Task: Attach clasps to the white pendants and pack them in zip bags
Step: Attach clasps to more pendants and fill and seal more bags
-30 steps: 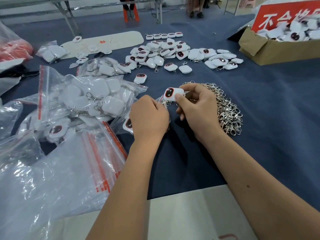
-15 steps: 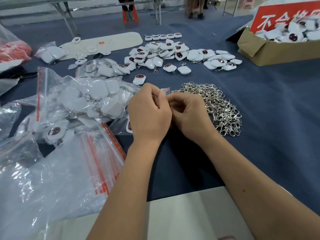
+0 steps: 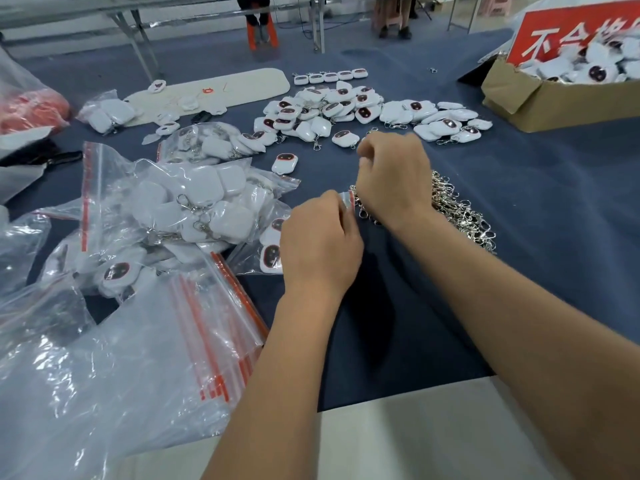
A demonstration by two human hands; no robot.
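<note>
From my feed, the bench (image 3: 519, 209) wears a dark blue cloth, with a pale bare strip along its near edge. A cardboard box (image 3: 554, 102) sits at the far right, with a red sign (image 3: 554, 32) bearing white characters behind it. A long cream board (image 3: 239, 86) lies far left of centre. At the left edge I see a red bundle in clear plastic (image 3: 27, 109). Beyond the bench stand metal table legs (image 3: 138, 46) and an orange stool (image 3: 261, 32).

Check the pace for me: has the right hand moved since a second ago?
Yes. The right hand has gone up-table across the clasp pile toward the loose pendants.
</note>
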